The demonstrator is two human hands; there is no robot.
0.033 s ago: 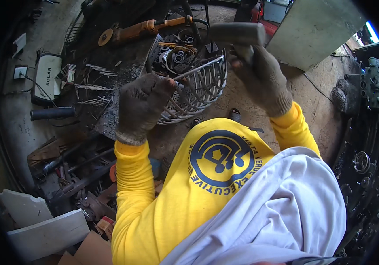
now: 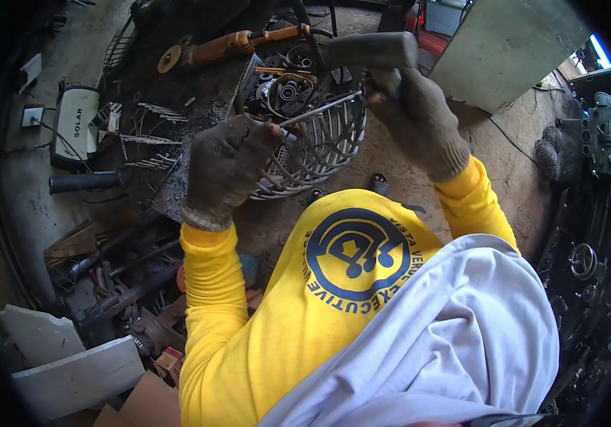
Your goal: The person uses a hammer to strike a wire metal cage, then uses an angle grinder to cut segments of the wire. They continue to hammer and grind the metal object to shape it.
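Note:
My left hand (image 2: 226, 167), in a dirty work glove, is closed at the near-left end of a curved cage of metal bars (image 2: 330, 146), gripping its edge. The palm hides exactly which bar it holds. My right hand (image 2: 423, 121), gloved too, is wrapped round the handle of a hammer (image 2: 380, 51). The thick hammer head is raised above the far right side of the cage, apart from it. Just beyond the cage sits a tray of loose metal parts (image 2: 288, 89), with rings and bearings in it.
On the dark bench lie an orange angle grinder (image 2: 231, 46) and several spiky metal pieces (image 2: 150, 142). A white box (image 2: 76, 124) stands at left. Scrap metal (image 2: 117, 285) and pale boards (image 2: 81, 381) lie near left. A large panel (image 2: 508, 50) leans at far right; dark machinery (image 2: 604, 142) lines the right.
The hammer in my right hand has shifted slightly to the left. My left hand stays on the cage, nearly in the same place.

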